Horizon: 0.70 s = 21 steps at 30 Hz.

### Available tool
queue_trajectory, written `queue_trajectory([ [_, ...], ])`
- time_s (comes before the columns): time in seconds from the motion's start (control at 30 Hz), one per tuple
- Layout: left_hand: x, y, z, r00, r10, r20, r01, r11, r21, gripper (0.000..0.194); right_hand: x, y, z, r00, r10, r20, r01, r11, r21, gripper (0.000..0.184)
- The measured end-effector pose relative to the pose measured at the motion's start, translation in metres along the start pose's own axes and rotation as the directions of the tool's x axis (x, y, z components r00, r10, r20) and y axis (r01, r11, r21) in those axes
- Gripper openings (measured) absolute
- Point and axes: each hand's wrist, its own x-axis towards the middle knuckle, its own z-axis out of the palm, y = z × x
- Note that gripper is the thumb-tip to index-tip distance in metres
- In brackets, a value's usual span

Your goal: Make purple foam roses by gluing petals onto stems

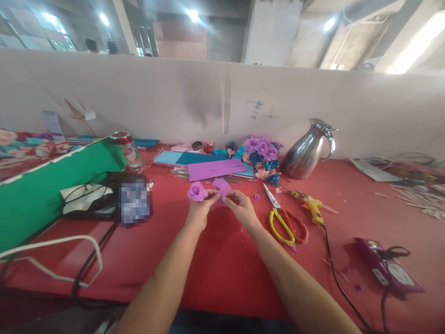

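A purple paper flower [197, 191] sticks up by the thumb side of my left hand [202, 212], whose fingers are closed around its base. My right hand [243, 209] is pinched on a small piece of purple paper [219, 200] that meets the left fingertips. Just beyond the fingertips lie cut purple paper pieces [221, 184]. A larger purple paper sheet [215, 170] rests on blue sheets [194, 158] behind them. To the right of my right hand lie scissors [281, 218] with one yellow and one red handle. The flower's stem is hidden by my left hand.
Behind the sheets is a bunch of paper flowers [262, 153]. A metal jug [306, 150] stands at the wall. A yellow glue gun [313, 207], its cord and a purple box [387, 266] lie right. Left are a glass jar [128, 152], a black bag [104, 204] and a green partition [83, 178].
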Motion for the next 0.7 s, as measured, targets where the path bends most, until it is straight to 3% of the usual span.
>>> queue_trajectory([
  [0.2, 0.002, 0.003, -0.003, 0.991, 0.027, 0.128, -0.051, 0.98, 0.192, 0.03, 0.002, -0.006, -0.004, 0.996, 0.018, 0.091, 0.008, 0.959, -0.285, 0.012],
  [0.27, 0.003, 0.005, -0.004, 0.995, 0.015, 0.097, -0.033, 0.981, 0.19, 0.031, 0.004, -0.015, -0.018, 0.995, -0.007, 0.097, 0.05, 0.893, -0.447, 0.014],
  [0.33, 0.005, 0.008, -0.005, 0.993, -0.032, 0.111, 0.015, 0.988, 0.155, 0.032, 0.001, -0.027, -0.046, 0.997, -0.077, -0.016, 0.051, 0.779, -0.624, 0.018],
  [0.4, 0.004, 0.01, -0.005, 0.988, -0.091, 0.122, 0.072, 0.985, 0.155, 0.033, -0.009, -0.039, -0.086, 0.966, -0.155, -0.207, -0.069, 0.618, -0.783, 0.02],
  [0.47, 0.001, 0.01, -0.003, 0.978, -0.142, 0.155, 0.11, 0.974, 0.199, 0.031, -0.023, -0.046, -0.134, 0.864, -0.212, -0.457, -0.348, 0.406, -0.845, 0.025],
  [0.53, -0.002, 0.007, -0.001, 0.97, -0.15, 0.194, 0.099, 0.964, 0.246, 0.028, -0.035, -0.046, -0.18, 0.7, -0.179, -0.692, -0.652, 0.236, -0.721, 0.036],
  [0.57, -0.004, 0.005, 0.0, 0.968, -0.141, 0.209, 0.083, 0.961, 0.263, 0.027, -0.04, -0.044, -0.199, 0.654, -0.118, -0.747, -0.725, 0.185, -0.664, 0.04],
  [0.63, -0.007, 0.002, 0.001, 0.962, -0.145, 0.231, 0.072, 0.952, 0.298, 0.025, -0.043, -0.038, -0.227, 0.67, 0.069, -0.739, -0.736, 0.189, -0.65, 0.03],
  [0.7, -0.009, -0.001, 0.002, 0.952, -0.19, 0.238, 0.102, 0.935, 0.341, 0.024, -0.041, -0.031, -0.242, 0.709, 0.137, -0.692, -0.702, 0.236, -0.672, 0.02],
])
